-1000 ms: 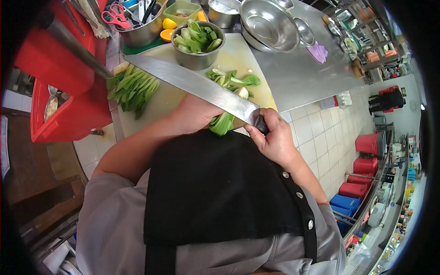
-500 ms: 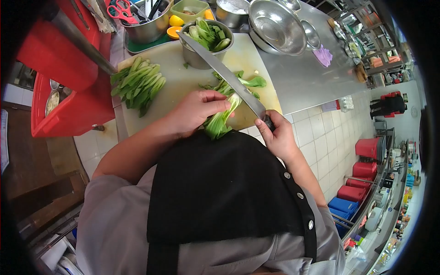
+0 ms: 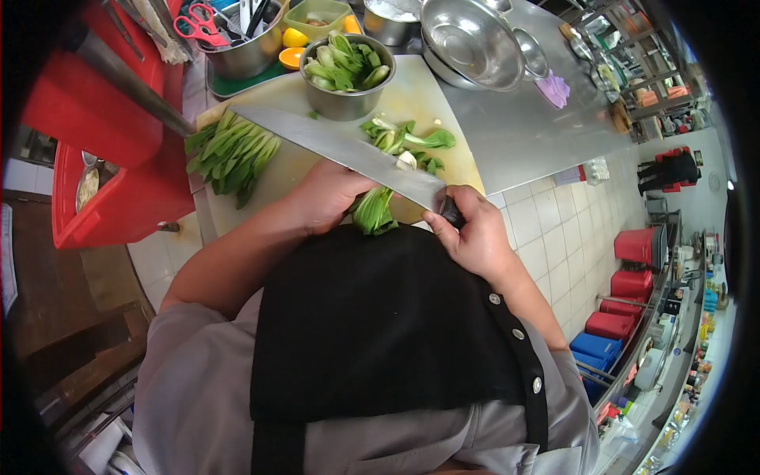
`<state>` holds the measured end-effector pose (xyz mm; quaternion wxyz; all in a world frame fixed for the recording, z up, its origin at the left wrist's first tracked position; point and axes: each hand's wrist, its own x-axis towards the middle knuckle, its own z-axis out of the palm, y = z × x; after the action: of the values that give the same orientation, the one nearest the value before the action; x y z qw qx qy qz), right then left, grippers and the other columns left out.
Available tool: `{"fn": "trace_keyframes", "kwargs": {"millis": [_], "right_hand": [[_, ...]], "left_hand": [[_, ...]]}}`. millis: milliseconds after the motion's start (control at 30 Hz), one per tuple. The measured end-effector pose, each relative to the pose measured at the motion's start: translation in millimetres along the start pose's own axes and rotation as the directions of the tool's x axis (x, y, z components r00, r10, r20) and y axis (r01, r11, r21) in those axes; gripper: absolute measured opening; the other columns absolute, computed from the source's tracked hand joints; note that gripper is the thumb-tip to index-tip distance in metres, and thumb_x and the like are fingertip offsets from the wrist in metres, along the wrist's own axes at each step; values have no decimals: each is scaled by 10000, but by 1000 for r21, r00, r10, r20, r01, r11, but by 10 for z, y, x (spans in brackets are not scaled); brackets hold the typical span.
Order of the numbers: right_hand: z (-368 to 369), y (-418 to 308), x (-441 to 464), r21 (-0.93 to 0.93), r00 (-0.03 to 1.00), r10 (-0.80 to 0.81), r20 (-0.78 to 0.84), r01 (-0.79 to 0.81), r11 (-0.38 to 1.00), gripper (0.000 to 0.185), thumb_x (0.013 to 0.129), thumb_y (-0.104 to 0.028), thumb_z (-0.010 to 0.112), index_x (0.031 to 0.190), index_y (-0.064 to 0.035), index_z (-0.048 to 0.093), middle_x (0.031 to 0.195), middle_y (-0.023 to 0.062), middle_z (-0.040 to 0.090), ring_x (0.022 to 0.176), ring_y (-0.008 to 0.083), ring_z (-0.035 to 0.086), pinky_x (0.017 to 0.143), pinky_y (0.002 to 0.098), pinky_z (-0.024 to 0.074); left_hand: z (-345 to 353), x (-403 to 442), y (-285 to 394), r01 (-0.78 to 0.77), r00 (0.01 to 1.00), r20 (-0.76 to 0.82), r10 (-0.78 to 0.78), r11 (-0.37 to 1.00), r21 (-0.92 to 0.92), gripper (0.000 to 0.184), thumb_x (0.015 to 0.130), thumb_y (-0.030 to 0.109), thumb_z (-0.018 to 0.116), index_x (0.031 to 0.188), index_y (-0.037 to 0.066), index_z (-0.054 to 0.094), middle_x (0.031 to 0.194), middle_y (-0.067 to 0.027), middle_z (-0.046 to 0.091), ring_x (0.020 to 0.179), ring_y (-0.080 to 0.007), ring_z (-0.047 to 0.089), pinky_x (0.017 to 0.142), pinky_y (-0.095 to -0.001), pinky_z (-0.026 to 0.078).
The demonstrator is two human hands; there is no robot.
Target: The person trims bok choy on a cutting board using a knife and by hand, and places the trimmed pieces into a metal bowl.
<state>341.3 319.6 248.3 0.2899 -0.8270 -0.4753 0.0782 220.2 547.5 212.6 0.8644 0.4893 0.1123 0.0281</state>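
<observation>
My right hand [image 3: 473, 229] grips the black handle of a large knife [image 3: 340, 150], whose blade reaches up and left across the cutting board [image 3: 301, 170]. Under the blade, my left hand [image 3: 336, 194] holds a leafy green [image 3: 375, 212] near the board's front edge; the blade hides its fingertips. Cut greens and a white stem end [image 3: 407, 161] lie just beyond the blade. A pile of whole greens [image 3: 233, 154] rests at the board's left. Behind the knife stands a metal pot [image 3: 346, 103] filled with greens.
Metal bowls [image 3: 473, 43] stand on the steel counter [image 3: 514, 127] at the back, beside a purple cloth [image 3: 553, 90]. A utensil pot [image 3: 249, 55] with red scissors [image 3: 201, 26] is at the back left. Red bins [image 3: 119, 198] flank the board. A person [image 3: 670, 171] is far right.
The knife blade has swung left and down, from over the pot to across the board and above my left hand. My left hand still holds the leafy green.
</observation>
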Motion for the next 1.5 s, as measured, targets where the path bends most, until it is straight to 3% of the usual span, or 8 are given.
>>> {"fn": "trace_keyframes", "kwargs": {"millis": [133, 433, 667, 800, 1067, 1167, 1300, 1500], "right_hand": [[31, 189, -83, 40, 994, 106, -29, -104, 994, 380, 883, -318, 790, 1043, -4, 648, 872, 176, 677, 751, 363, 679, 676, 405, 548], [-121, -102, 1, 11, 998, -67, 18, 66, 998, 403, 854, -339, 808, 1033, -14, 651, 875, 155, 670, 719, 353, 672, 642, 403, 545], [-79, -70, 28, -1, 992, -106, -69, 106, 994, 407, 839, -325, 819, 1036, -12, 647, 882, 156, 675, 711, 358, 674, 624, 402, 547], [-27, 15, -33, 4, 993, -62, -97, 63, 998, 371, 862, -298, 810, 1030, -11, 646, 865, 152, 670, 712, 330, 668, 646, 390, 544], [-175, 81, -99, 303, 963, 209, 169, -253, 919, 327, 921, -286, 773, 1040, -8, 652, 785, 133, 632, 690, 237, 618, 657, 339, 507], [-195, -25, -74, 281, 986, 117, 121, -147, 948, 336, 907, -294, 782, 1045, -15, 655, 800, 135, 640, 692, 261, 631, 657, 351, 515], [-176, -160, 0, 153, 992, -128, -9, 128, 980, 356, 872, -305, 801, 1044, -28, 658, 844, 142, 658, 713, 330, 658, 661, 388, 536], [-225, -243, 40, 116, 990, -143, 12, 141, 983, 362, 846, -309, 811, 1019, -31, 655, 842, 144, 649, 726, 365, 661, 657, 411, 542]], "left_hand": [[24, -63, 133, 228, 972, -46, -231, 971, -74, 270, 959, 120, 687, 1170, -46, 658, 1076, -98, 704, 955, -149, 671, 865, -295, 534], [-1, -8, -19, -226, 973, 98, 207, 788, 573, 322, 926, 78, 721, 1225, 18, 621, 1098, -34, 690, 997, -121, 653, 885, -283, 520], [181, -56, 108, -401, 897, 148, 416, 627, 668, 236, 901, 56, 697, 1133, 26, 668, 1027, -51, 701, 965, -138, 657, 850, -308, 516], [197, -80, 81, -256, 965, 61, 254, 875, 410, 221, 910, 46, 676, 1128, 15, 678, 988, -35, 691, 926, -120, 647, 817, -298, 516], [25, -80, 27, -240, 963, 42, 266, 775, 584, 283, 949, 67, 684, 1226, 35, 638, 969, 53, 656, 769, -22, 536, 690, -223, 443], [89, -62, 91, -175, 981, 38, 188, 800, 574, 234, 936, 55, 676, 1165, 11, 668, 1048, -53, 721, 923, -120, 646, 842, -299, 518], [-17, -26, -1, -387, 921, 230, 315, 661, 642, 352, 996, 78, 601, 1343, 29, 580, 1213, -72, 676, 1078, -150, 635, 949, -319, 499], [-73, -20, 13, -364, 929, 303, 213, 675, 642, 373, 1022, 82, 552, 1388, 16, 543, 1333, -107, 637, 1204, -180, 614, 1037, -342, 476]]}}
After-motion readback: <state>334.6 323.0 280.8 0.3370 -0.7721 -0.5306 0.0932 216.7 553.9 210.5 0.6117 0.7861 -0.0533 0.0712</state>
